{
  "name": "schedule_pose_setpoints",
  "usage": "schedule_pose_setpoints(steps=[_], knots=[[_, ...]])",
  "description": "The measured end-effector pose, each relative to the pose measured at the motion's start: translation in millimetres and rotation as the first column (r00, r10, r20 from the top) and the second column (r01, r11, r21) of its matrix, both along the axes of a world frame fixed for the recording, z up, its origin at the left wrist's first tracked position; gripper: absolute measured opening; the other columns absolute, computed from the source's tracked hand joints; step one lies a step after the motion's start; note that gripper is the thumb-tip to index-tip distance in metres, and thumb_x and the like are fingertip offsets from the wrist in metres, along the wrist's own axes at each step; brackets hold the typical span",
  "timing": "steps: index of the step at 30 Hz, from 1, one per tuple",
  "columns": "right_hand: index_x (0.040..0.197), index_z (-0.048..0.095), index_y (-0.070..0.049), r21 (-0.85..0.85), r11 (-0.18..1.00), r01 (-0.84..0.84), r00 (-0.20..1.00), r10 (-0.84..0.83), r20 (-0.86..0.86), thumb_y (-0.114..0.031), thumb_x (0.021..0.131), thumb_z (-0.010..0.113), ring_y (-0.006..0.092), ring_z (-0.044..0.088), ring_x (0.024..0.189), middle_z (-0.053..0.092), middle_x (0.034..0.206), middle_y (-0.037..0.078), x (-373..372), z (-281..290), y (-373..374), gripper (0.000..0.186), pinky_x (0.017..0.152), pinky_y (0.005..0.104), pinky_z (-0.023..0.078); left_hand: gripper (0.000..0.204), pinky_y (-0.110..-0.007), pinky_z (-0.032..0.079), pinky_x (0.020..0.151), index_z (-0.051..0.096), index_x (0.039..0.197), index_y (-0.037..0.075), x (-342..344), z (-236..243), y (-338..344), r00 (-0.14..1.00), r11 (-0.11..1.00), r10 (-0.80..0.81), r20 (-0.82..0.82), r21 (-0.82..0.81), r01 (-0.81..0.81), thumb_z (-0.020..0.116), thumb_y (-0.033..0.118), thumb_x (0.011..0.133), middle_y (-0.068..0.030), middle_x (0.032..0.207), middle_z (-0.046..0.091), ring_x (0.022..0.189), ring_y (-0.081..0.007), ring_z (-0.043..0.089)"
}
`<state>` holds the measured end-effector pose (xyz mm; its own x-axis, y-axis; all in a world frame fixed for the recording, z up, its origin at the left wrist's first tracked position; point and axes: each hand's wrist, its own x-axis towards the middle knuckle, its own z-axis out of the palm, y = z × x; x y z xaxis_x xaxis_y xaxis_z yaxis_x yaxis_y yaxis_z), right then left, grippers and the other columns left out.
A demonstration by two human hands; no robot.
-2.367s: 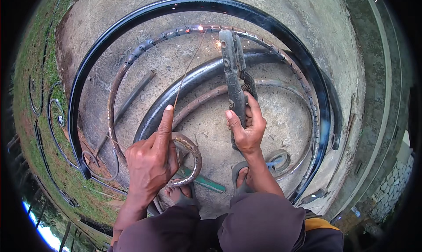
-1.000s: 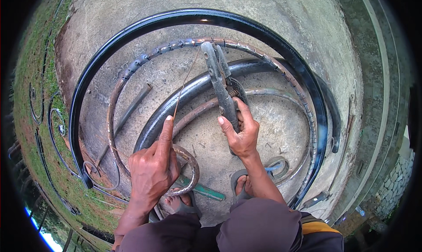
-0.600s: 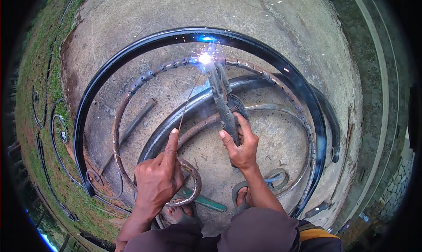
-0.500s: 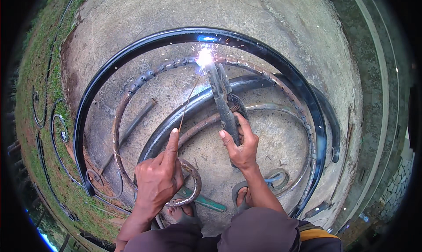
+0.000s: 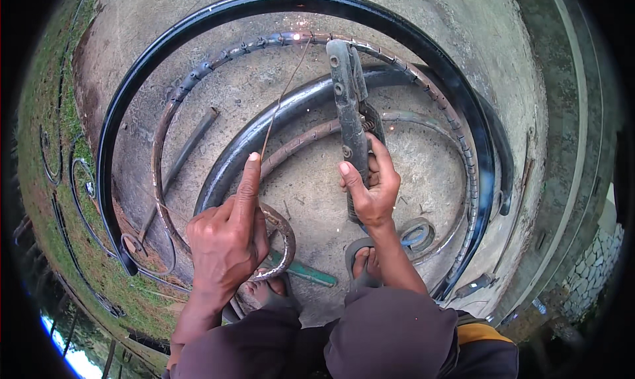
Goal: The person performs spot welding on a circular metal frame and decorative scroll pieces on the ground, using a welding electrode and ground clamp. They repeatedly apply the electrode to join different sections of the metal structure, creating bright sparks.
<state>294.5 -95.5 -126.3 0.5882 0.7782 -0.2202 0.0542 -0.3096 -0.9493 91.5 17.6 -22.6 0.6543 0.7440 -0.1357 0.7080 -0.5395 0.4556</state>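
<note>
My left hand point(image 5: 228, 237) is closed, its index finger stretched along a thin, slightly bent metal rod point(image 5: 281, 98). The rod's far end reaches a bent pipe point(image 5: 261, 43) with many small cuts or weld marks along it. Beside this hand, a rusty pipe end point(image 5: 289, 243) curls round; whether the hand touches it is hidden. My right hand point(image 5: 377, 184) grips a worn, dark welding electrode holder point(image 5: 349, 108), its jaws pointing away from me near the notched pipe. A small glowing spot point(image 5: 302, 36) shows on that pipe, close to the rod tip. Any electrode in the jaws cannot be made out.
A large black arched tube point(image 5: 297, 0) curves round the work. Inside it lie a thick black curved tube point(image 5: 264, 131), a straight pipe point(image 5: 182, 161) and a green bar point(image 5: 307, 273) by my feet. Scrollwork point(image 5: 83, 180) lies on grass at the left; a roll point(image 5: 418, 235) sits at right.
The bright arc and sparks have gone out, leaving a faint glow. The view has shifted, so the pipes sit higher in it. Both hands keep their grips; the holder has come away from the weld spot.
</note>
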Motion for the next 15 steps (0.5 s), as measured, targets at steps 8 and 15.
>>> schedule_pose_setpoints(steps=[8,15], knots=[[0.135,0.051,0.007,0.005,1.000,-0.010,1.000,0.010,0.017,-0.019,0.091,0.076,0.0135,0.068,0.075,0.073,0.087,0.013,3.7,-4.0,1.1,0.057,0.066,0.0269,0.053,0.073,-0.039,0.049,0.053,0.048,0.149,0.008,6.5,-4.7,0.5,1.000,1.000,-0.009,-0.002,0.024,0.009,0.065,0.003,0.078,-0.0088,0.065,0.061,0.051,-0.0250,0.060],[0.133,0.051,0.007,-0.001,0.999,-0.041,0.999,0.041,0.034,-0.019,0.091,0.076,0.0144,0.069,0.074,0.073,0.086,0.013,3.5,-1.9,8.8,0.056,0.065,0.0271,0.054,0.073,-0.038,0.048,0.052,0.048,0.149,0.008,4.3,-7.9,1.8,1.000,1.000,-0.010,-0.014,0.017,0.011,0.066,0.006,0.078,-0.0074,0.066,0.061,0.050,-0.0239,0.059]])
